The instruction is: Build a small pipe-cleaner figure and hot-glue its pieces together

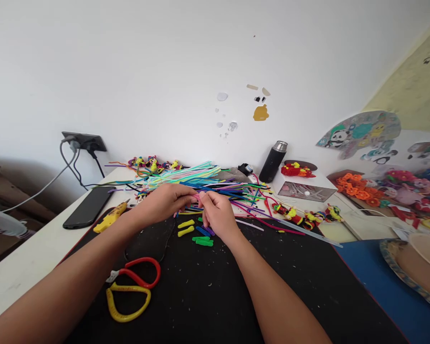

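My left hand [167, 203] and my right hand [218, 212] meet above the black mat [215, 296], fingertips almost touching. Between them they pinch a pink pipe cleaner [192, 196], mostly hidden by the fingers. Just below lie short folded pipe cleaner pieces: yellow ones [185, 231], green ones [203, 241] and blue-purple ones [204, 231]. Behind the hands spreads a heap of long pipe cleaners [197, 174] in many colours. Scissors [134, 286] with one red and one yellow handle rest on the mat below my left forearm.
At left are a yellow hot glue gun [111, 217] and a black phone [89, 205]. A black bottle [273, 161] and a white box [304, 186] stand at the back right. Finished pipe cleaner figures [303, 217] lie nearby. A round basket [412, 272] sits far right.
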The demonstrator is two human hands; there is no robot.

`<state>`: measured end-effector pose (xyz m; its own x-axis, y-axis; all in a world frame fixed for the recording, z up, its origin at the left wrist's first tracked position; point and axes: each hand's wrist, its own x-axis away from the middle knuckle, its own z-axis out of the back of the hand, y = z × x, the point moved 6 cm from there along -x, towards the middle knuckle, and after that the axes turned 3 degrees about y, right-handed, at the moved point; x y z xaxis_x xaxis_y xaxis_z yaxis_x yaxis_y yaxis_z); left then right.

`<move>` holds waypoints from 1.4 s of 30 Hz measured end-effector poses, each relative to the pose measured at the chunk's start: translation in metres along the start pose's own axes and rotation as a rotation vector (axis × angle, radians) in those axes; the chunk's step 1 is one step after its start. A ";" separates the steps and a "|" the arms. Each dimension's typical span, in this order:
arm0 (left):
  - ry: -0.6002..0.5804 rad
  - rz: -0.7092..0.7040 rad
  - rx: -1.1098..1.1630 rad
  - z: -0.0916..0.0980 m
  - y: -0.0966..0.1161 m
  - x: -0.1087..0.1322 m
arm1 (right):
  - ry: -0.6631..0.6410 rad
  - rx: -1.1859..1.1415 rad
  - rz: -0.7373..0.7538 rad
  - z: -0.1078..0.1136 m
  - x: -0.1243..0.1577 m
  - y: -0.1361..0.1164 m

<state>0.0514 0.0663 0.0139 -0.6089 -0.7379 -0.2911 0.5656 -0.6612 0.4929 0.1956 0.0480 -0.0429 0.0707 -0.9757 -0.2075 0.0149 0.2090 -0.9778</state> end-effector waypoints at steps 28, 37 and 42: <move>-0.233 0.270 0.656 -0.029 -0.003 0.002 | 0.005 0.215 0.130 -0.002 0.006 -0.010; -0.149 0.229 0.455 -0.024 -0.006 0.000 | -0.013 0.066 0.024 -0.002 0.001 0.001; -0.121 0.238 0.472 -0.024 -0.006 0.000 | -0.037 -0.022 0.005 -0.004 -0.001 0.005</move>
<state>0.0617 0.0670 -0.0088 -0.5703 -0.8202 -0.0438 0.4011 -0.3246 0.8566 0.1920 0.0499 -0.0478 0.1079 -0.9714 -0.2113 -0.0078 0.2117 -0.9773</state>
